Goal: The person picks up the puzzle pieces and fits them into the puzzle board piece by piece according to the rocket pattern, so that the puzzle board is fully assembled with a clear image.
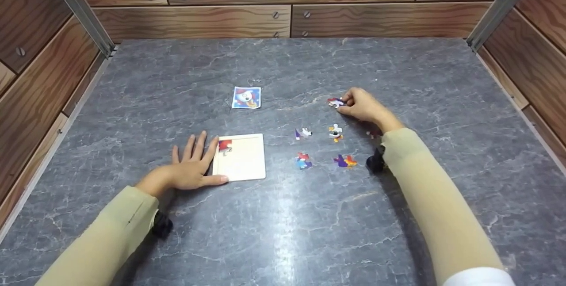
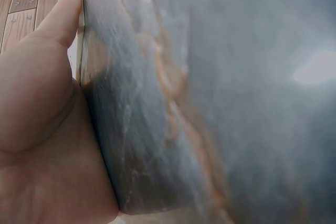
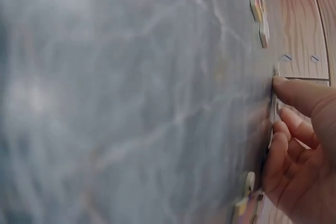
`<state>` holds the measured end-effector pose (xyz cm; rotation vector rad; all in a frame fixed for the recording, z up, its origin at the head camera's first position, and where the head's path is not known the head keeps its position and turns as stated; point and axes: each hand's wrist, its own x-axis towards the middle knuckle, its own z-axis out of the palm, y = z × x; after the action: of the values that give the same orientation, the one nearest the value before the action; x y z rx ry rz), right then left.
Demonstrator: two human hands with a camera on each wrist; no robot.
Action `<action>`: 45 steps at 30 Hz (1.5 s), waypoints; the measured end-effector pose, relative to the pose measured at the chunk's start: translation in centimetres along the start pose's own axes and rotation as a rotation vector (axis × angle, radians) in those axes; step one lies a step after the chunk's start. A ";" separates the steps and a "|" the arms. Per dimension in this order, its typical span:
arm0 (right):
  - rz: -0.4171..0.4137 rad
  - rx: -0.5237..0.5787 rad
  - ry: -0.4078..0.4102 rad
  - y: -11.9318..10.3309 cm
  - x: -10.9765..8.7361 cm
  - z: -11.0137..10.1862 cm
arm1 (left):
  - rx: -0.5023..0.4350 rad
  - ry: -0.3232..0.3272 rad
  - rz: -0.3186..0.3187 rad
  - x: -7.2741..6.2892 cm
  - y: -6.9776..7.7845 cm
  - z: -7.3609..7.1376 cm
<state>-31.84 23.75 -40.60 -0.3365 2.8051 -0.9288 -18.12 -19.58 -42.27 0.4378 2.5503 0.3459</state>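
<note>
A pale square puzzle tray point(image 1: 244, 160) lies left of centre, with one red and white piece point(image 1: 225, 145) in its far left corner. My left hand point(image 1: 189, 174) rests at the tray's left side, fingers spread and thumb point(image 2: 62, 17) laid on the near corner. Farther off to the right, my right hand point(image 1: 363, 105) pinches a jigsaw piece point(image 1: 334, 102) by its right side, low over the table. In the right wrist view the thumb point(image 3: 299, 94) and curled fingers meet at the thin piece, seen edge-on.
Between the hands lie loose jigsaw pieces: white and purple point(image 1: 304, 133), white and orange point(image 1: 335, 133), red and blue point(image 1: 303, 161), purple and orange point(image 1: 345, 161). Another piece point(image 1: 373, 134) is partly hidden by the right arm. Behind the tray is a small picture card point(image 1: 246, 97).
</note>
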 end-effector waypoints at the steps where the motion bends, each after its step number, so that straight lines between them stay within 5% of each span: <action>1: 0.006 0.014 0.005 0.1 0.0 -0.1 | 0.001 0.001 0.003 0.0 0.0 0.0; 22: -0.020 0.271 -0.008 -0.5 -1.5 -1.0 | -0.005 0.005 0.008 -0.3 0.2 -0.1; 45: -0.147 0.302 -0.028 -3.3 -2.2 -0.1 | -0.011 0.004 0.010 -0.4 0.3 -0.2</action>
<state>-29.19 21.83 -38.29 -0.5106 2.5888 -1.3463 -17.82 -19.48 -41.82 0.4465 2.5493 0.3645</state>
